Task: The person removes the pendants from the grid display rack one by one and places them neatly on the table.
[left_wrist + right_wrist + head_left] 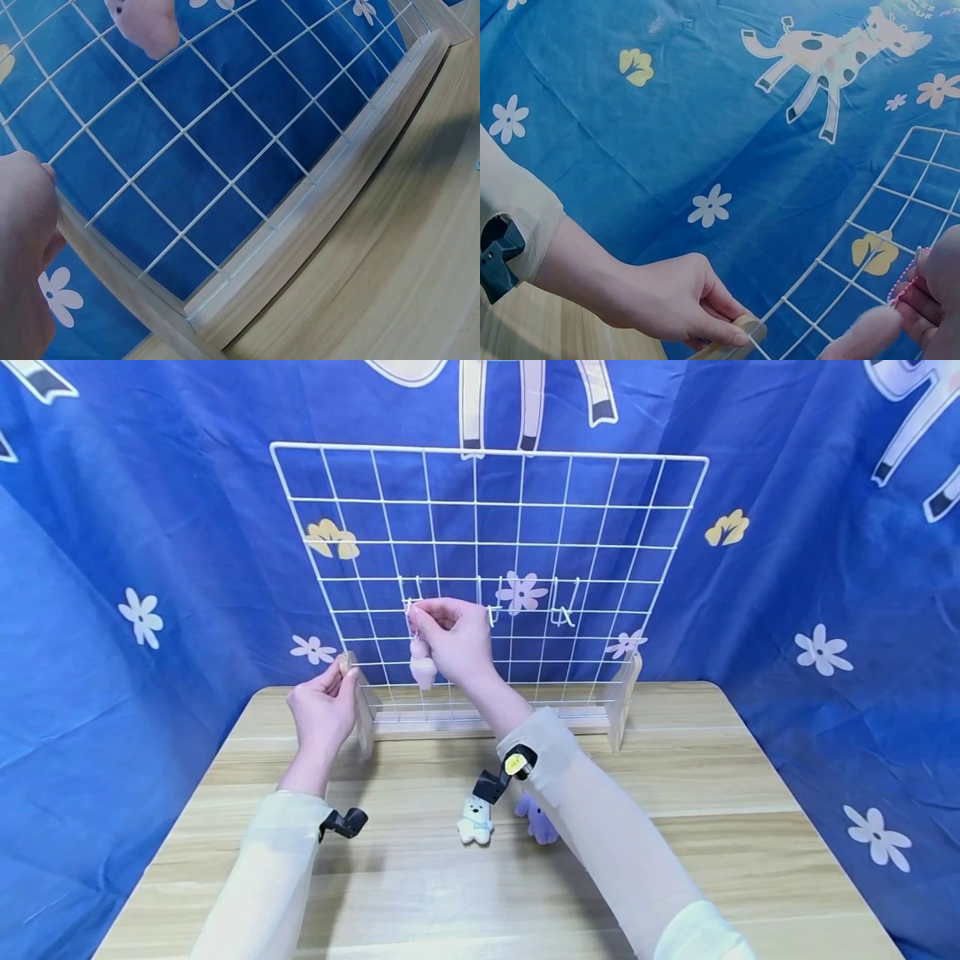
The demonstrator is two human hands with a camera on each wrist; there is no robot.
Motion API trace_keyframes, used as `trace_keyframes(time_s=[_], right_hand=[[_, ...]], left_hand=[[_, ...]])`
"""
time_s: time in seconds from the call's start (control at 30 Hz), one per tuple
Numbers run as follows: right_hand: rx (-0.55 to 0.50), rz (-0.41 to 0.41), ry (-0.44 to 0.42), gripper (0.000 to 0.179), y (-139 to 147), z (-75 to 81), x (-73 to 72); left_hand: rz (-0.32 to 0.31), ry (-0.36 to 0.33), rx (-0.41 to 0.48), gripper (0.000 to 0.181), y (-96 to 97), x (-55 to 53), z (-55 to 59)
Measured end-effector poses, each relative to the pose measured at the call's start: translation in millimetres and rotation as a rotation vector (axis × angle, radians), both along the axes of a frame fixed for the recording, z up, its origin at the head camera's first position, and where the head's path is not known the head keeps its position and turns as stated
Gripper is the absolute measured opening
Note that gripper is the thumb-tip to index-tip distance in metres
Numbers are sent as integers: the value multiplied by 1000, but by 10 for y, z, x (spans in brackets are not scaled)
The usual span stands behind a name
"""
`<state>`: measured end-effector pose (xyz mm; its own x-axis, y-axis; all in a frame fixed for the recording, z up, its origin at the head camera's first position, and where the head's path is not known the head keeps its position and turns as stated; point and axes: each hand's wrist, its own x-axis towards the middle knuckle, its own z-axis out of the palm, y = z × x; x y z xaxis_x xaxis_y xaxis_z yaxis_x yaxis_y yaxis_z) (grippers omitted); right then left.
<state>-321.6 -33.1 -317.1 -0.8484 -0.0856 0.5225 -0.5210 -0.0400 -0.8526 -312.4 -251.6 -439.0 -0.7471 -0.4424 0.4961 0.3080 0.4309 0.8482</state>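
Observation:
A small pink plush keychain (423, 670) hangs below my right hand (461, 642), whose thumb and fingers pinch its pink bead chain (893, 295). That hand is at the left hook on the white wire grid (487, 451); the fingers hide most of the hook, so I cannot tell whether the chain is looped over it. My left hand (322, 706) grips the top of the left wooden support (364, 714) at the grid's edge. In the left wrist view the pink plush (150, 28) shows at the top, in front of the wires.
A middle hook (492, 614) and a right hook (562, 617) hang on the grid. On the wooden table (405, 902) lie a white bear plush (476, 822) and a purple plush (537, 820), partly behind my right forearm. Blue patterned cloth (202, 568) surrounds the table.

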Motion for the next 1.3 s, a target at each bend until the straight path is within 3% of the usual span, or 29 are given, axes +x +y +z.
trace_keyframes(time_s=[0.6,0.9,1.3], right_hand=[[-15,44,15,9,47,105,166],[-76,127,12,9,62,156,251],[-10,153,59,10,123,164,400]], left_hand=[[-1,-23,-6,36,-13,4,-25],[9,-13,-11,35,-11,7,-15],[3,-19,3,36,-9,-12,-19]])
